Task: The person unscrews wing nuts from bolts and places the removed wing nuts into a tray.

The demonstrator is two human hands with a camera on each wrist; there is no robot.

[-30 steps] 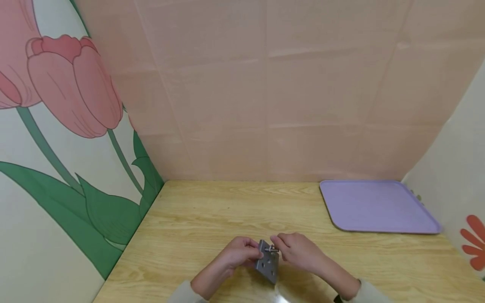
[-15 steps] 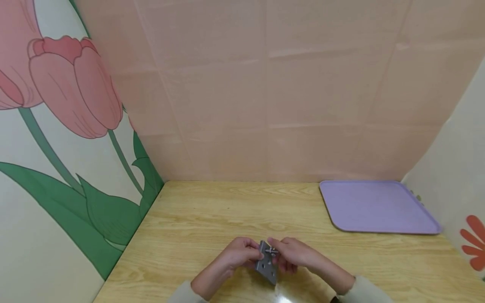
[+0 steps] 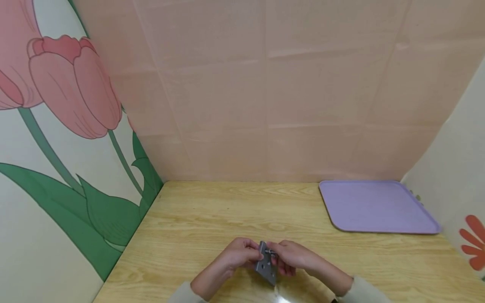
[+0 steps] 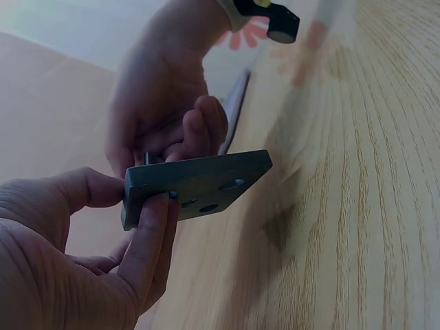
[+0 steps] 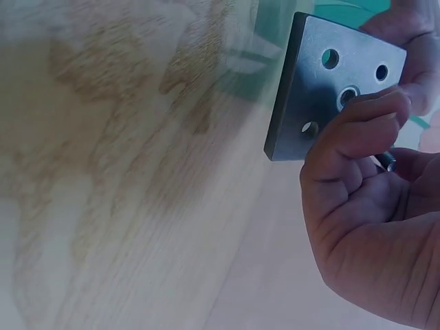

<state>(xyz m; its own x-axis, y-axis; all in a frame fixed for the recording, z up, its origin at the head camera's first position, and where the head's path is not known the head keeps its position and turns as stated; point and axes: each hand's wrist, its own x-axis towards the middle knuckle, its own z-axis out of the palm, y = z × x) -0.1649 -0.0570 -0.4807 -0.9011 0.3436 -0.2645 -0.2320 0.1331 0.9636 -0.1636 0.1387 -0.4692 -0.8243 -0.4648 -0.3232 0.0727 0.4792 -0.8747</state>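
A grey metal plate (image 3: 267, 271) with several round holes is held tilted above the table. My left hand (image 3: 238, 254) pinches its edge between thumb and fingers; in the left wrist view, the fingertips (image 4: 155, 213) press the holed face near one corner. A small metal bolt (image 3: 270, 251) stands out from the plate's other face, and its threaded end (image 5: 388, 162) shows in the right wrist view. Around this bolt curl the thumb and fingers of my right hand (image 3: 293, 254), hiding most of it.
A purple tray (image 3: 379, 206) lies at the back right of the wood-grain table (image 3: 212, 214). A pinkish sheet (image 3: 265, 92) covers the back wall, and a tulip-print panel (image 3: 75, 84) stands on the left.
My right hand has shifted slightly left and closer to the plate, its fingers now covering more of the bolt. The left hand and the plate have stayed nearly in place.
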